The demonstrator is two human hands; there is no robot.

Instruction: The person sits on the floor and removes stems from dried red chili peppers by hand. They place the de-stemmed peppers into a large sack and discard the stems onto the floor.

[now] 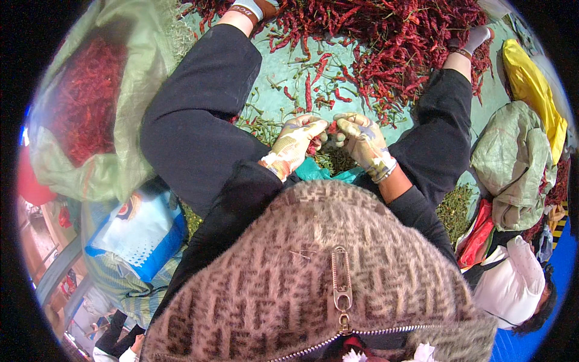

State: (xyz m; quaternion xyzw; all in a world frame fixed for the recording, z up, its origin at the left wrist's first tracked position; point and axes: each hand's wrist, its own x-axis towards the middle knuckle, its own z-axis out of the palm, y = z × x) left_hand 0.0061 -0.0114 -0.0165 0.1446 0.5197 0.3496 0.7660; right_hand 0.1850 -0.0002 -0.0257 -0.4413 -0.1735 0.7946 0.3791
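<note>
Both hands wear patterned, stained work gloves and are close together in front of my body. My left hand (291, 142) has its fingers curled around red dried chili pieces, partly hidden below the palm. A dried red chili (333, 128) shows between the two hands, at the fingertips of my right hand (364, 142). Just beyond lie loose dried chilies (308, 92) and many green stems (260, 129). A big heap of dried red chilies (398, 50) spreads past them on a pale green sheet (276, 59). Beneath my hands is a turquoise plastic bag (316, 171) beside more stems.
An open woven sack of red chilies (86, 99) stands at the left, with a blue and white bag (140, 226) nearer. At the right are a greenish sack (506, 158), a yellow bag (533, 90) and stems (454, 212). Other people (511, 285) are partly visible at both lower sides.
</note>
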